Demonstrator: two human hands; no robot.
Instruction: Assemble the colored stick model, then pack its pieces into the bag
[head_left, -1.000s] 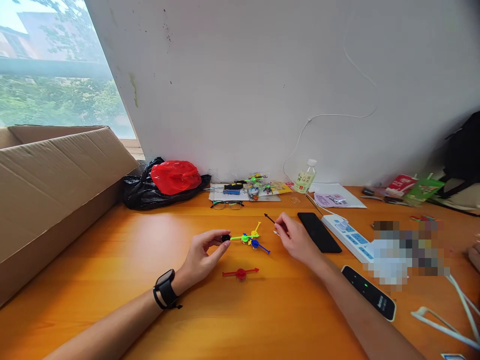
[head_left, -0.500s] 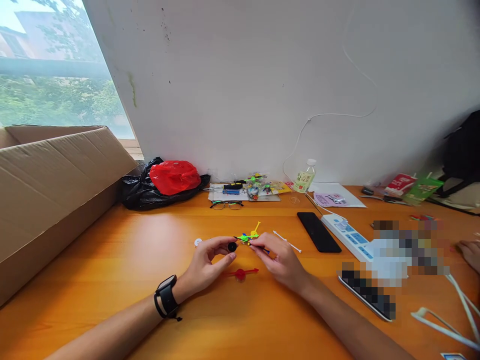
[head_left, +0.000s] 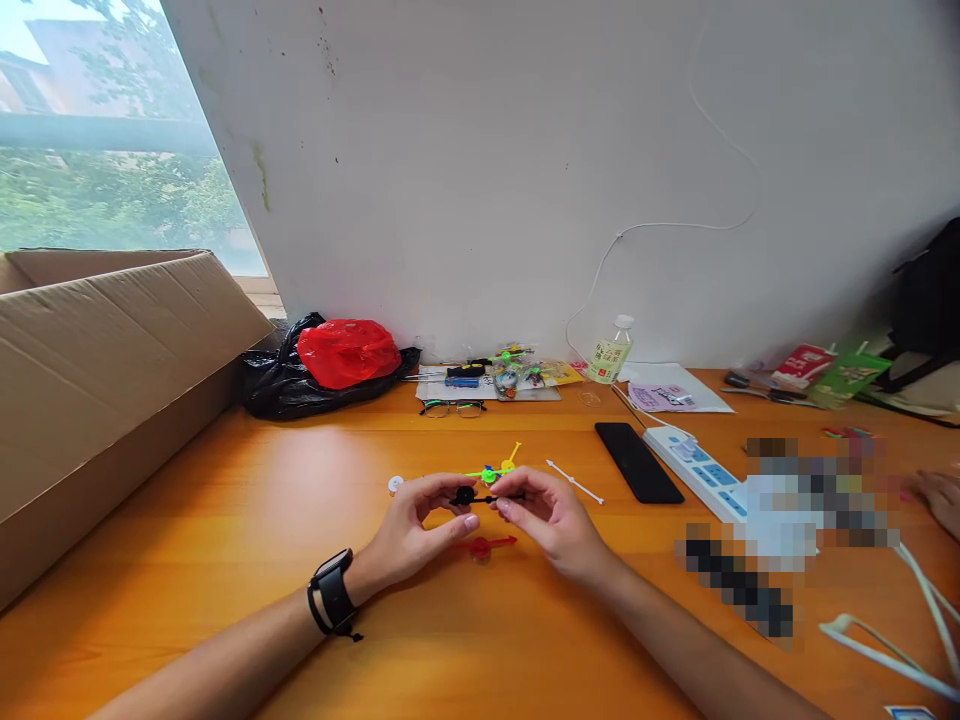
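A black arrow spinner (head_left: 466, 495), a round hub with a thin shaft, lies level between my two hands above the table. My left hand (head_left: 420, 525) has its fingers curled around the hub end, the thumb a little below. My right hand (head_left: 551, 520) pinches the shaft, its thumb and forefinger hiding the far end. Just beyond the hands lie a green spinner (head_left: 489, 477) and a yellow spinner (head_left: 508, 465), with a bit of blue by them. A red spinner (head_left: 481, 547) rests nearer to me. A white disc (head_left: 395, 485) sits left, a white arrow (head_left: 574, 482) right.
A cardboard box (head_left: 127, 370) fills the left side. Along the wall are a red bag (head_left: 349, 352), glasses (head_left: 452, 408), small packets and a bottle (head_left: 610, 350). To the right lie a black phone (head_left: 638, 462) and a power strip (head_left: 694, 468). Another person's hand (head_left: 936, 500) shows at the right edge.
The black spinner has turned so its shaft now lies level between both hands. My right hand's fingertips have shifted slightly toward me. The pieces on the table have stayed put.
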